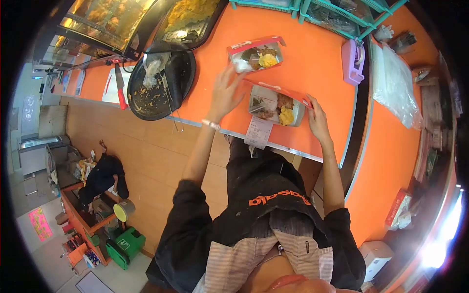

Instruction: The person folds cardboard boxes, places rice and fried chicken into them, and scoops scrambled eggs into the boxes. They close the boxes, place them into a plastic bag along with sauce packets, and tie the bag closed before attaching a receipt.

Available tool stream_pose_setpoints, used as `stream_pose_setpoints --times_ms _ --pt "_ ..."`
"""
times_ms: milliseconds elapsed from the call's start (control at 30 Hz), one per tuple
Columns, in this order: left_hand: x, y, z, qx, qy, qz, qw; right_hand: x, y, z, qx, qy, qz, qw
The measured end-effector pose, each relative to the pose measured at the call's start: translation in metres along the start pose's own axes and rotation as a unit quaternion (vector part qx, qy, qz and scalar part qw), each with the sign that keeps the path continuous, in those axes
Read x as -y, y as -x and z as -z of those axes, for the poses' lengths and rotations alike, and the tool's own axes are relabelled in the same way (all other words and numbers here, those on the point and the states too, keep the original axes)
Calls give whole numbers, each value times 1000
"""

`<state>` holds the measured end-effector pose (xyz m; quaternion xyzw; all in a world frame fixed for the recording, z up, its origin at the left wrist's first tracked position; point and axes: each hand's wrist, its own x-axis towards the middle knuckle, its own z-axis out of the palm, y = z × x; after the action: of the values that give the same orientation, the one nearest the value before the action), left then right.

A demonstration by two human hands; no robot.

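Note:
Two red-and-white cardboard food boxes stand with lids up on the orange counter. The nearer food box (278, 108) holds pieces of brown meat and a yellow scoop of food. At its right end, my right hand (317, 118) has fingers closed on the lid's corner. My left hand (227, 92) is slightly blurred, its fingers spread beside the box's left end, holding nothing. Beyond it, the farther food box (255, 59) contains something white at the left, brown pieces and a yellow scoop. A printed receipt (258, 131) sticks out from under the nearer box over the counter edge.
To the left lie a round black tray (139, 110) with crumbs and a tool, and a red-handled knife (121, 93). Teal baskets (337, 22) and a purple tape dispenser (352, 63) stand at the back right. Another person (105, 178) bends over at the left.

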<state>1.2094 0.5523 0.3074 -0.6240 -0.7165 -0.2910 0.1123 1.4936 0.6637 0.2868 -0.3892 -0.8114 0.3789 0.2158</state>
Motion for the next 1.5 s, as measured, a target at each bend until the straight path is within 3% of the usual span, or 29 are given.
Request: stream_pose_setpoints --times_ms 67,100,167,300,367,400,467,500,567,700,900,1000,1067,1200,1267,1400,1467,1500 --pt "10 -13 -14 206 179 8 962 -2 -1 -4 -13 0 -2 1000" --pt "13 -12 -20 205 180 6 962 -3 0 -6 -15 2 -1 1000" --pt "18 -12 -31 291 302 26 907 -5 0 -13 -22 -165 -88 982" --pt "8 6 -26 332 333 7 882 -9 7 -29 -50 -201 -97 973" --pt "-6 20 -23 306 457 5 835 -17 13 -39 -64 -207 -70 974" --pt "-8 25 -30 308 458 9 834 -16 17 -40 -61 -207 -73 974" --pt "-13 39 -46 300 489 54 817 -9 24 -41 -45 -105 -22 993" --pt "-20 42 -47 300 488 62 817 -9 25 -44 -38 -107 -23 993" --pt "-37 45 -45 211 475 66 852 -9 28 -49 -10 -135 -25 991" --pt "-51 41 -39 194 443 139 864 -6 33 -48 36 -78 -31 996" --pt "-29 66 -43 195 401 59 893 -16 45 -45 102 -46 -62 992" --pt "-18 68 -35 259 329 36 908 -21 44 -34 137 -53 -55 988" --pt "-8 68 -37 279 320 -2 905 -20 36 -26 161 -238 -125 950" --pt "-6 67 -39 307 401 44 862 21 26 -29 154 -276 -177 932" --pt "-6 60 -28 332 340 -1 880 -8 33 -58 49 -101 -30 993" --pt "9 63 -46 345 321 27 881 -18 31 -56 67 -177 -46 981" --pt "12 61 -47 362 311 -11 879 -30 28 -52 58 20 30 998" --pt "10 55 -41 361 310 -9 879 -25 25 -46 59 20 32 998"
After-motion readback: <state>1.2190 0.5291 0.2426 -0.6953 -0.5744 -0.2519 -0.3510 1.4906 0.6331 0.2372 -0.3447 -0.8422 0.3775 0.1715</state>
